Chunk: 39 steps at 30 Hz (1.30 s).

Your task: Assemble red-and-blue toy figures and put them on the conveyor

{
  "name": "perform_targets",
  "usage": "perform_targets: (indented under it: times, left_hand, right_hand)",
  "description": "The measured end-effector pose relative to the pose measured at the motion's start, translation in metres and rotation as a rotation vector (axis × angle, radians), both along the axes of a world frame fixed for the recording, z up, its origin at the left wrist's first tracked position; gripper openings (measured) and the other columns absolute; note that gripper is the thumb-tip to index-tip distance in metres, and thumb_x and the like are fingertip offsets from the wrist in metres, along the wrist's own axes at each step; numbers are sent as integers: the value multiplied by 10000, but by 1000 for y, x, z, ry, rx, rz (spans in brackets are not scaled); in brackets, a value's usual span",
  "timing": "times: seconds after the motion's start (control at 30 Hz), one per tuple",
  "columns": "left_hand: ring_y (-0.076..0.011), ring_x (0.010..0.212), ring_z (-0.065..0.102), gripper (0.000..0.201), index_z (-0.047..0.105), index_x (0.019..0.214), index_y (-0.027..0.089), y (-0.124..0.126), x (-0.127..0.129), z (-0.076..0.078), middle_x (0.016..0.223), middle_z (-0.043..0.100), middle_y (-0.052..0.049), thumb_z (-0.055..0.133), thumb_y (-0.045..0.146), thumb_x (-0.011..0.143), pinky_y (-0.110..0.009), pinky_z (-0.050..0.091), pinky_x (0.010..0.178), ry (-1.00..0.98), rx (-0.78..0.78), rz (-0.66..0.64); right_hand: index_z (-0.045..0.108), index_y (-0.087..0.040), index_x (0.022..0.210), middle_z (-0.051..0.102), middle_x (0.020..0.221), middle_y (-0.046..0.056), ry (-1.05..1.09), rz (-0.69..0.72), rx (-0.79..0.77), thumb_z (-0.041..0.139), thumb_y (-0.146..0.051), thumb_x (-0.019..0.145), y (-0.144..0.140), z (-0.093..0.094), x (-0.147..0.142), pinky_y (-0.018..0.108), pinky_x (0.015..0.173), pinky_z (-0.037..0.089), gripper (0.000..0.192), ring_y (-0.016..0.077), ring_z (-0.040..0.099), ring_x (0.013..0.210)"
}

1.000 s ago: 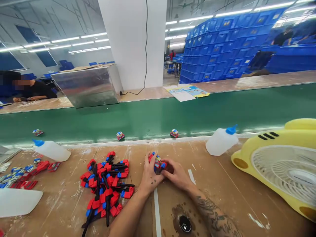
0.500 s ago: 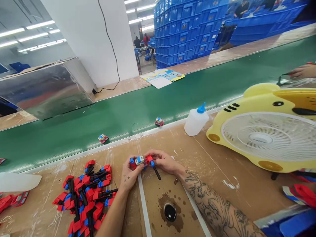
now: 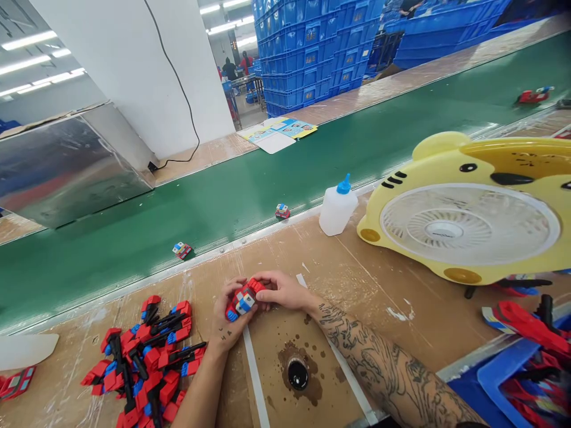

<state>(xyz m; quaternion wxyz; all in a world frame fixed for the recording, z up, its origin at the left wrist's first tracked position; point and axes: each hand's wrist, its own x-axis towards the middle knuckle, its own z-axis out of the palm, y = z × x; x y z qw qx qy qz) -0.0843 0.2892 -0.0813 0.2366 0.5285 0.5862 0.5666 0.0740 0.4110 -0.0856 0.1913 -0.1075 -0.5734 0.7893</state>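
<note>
A small red, white and blue toy body (image 3: 244, 302) is between my two hands over the bench. My left hand (image 3: 228, 315) is closed around its left side, thumb at the front. The fingers of my right hand (image 3: 281, 292) pinch a red piece at the toy's upper right; part of that piece is hidden by the fingers. Left of my hands lies a heap of red, blue and black toy parts (image 3: 149, 359). In front of my forearms stands a small round pot of dark liquid (image 3: 297, 374), with wet spots around it.
Beyond the bench runs a green conveyor belt (image 3: 214, 196) carrying small toy bodies (image 3: 182, 249). A white bottle with a blue nozzle (image 3: 338, 211) and a yellow animal-shaped fan (image 3: 375, 202) stand right. A blue bin (image 3: 491, 380) holds toy parts at lower right. Stacked blue crates (image 3: 307, 59) rise behind.
The toy has turned in my hands, and the black rod that stuck out below my right hand no longer shows. The view has swung right; the co-worker's hand is out of sight.
</note>
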Motion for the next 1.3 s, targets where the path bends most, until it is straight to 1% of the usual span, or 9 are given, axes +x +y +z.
perform_targets:
  times: [0.1,0.2,0.27,0.4,0.6,0.83,1.0,1.17,1.3]
  left_hand:
    - [-310,1217,560,712,540,1310,253,-2,-1,2,1309,590,-115,823,471,694,-455,425,1070,62,-63,-21]
    - [-366,1327,458,861,520,1374,216,-3,-5,3,1439,498,-150,767,646,671,-489,343,1143,8,-29,-87]
    - [-358,1313,481,839,476,1415,206,-3,-7,1,1444,496,-164,692,658,743,-483,378,1119,-113,-24,-116]
    - [-286,1201,588,704,451,1425,209,-3,-5,-4,1291,625,-152,717,436,814,-425,445,1064,-223,-83,-42]
    - [-225,1162,610,657,515,1370,254,-3,-3,-6,1256,647,-94,779,272,769,-347,472,1036,-190,-29,11]
    - [-181,1040,642,677,565,1346,274,-1,-8,-6,1139,691,-49,821,254,719,-252,514,915,-398,0,-41]
    - [-187,957,660,558,681,1165,208,3,-4,-6,1044,716,-60,868,311,649,-249,529,861,-571,-45,-33]
    - [-142,867,642,541,631,1138,207,8,2,-2,1007,692,-34,863,278,654,-207,515,773,-551,-169,26]
    - [-137,800,635,530,584,1134,199,12,3,-3,947,682,-26,837,325,686,-221,515,726,-596,-214,70]
  right_hand:
    - [644,-200,1152,683,985,29,64,-68,75,786,-384,747,0,3,5,302,810,513,468,164,640,848]
    - [647,-194,1169,669,1129,52,61,-103,230,790,-342,748,-1,7,9,355,964,461,469,209,611,1045]
    - [646,-198,1179,663,1168,60,32,-116,331,771,-331,773,-2,9,11,380,995,444,446,223,599,1084]
    - [625,-217,1192,654,1202,60,6,-173,509,745,-282,806,-4,12,13,403,1026,426,410,225,589,1117]
    - [540,-242,1291,617,1279,71,9,-272,812,673,-164,838,-5,8,8,487,1170,278,478,234,497,1274]
    - [487,-232,1371,611,1271,95,5,-318,1089,600,-120,859,-8,5,6,501,1160,305,536,228,504,1253]
    - [503,-242,1362,621,1258,89,32,-347,1169,553,-145,914,-8,6,4,471,1115,372,461,220,518,1220]
    - [538,-253,1368,581,1270,112,-141,-374,1205,608,-261,917,-7,13,10,459,1058,415,457,256,489,1226]
    - [548,-233,1340,559,1330,107,-217,-342,1080,715,-427,829,9,16,12,454,1091,396,571,264,484,1261]
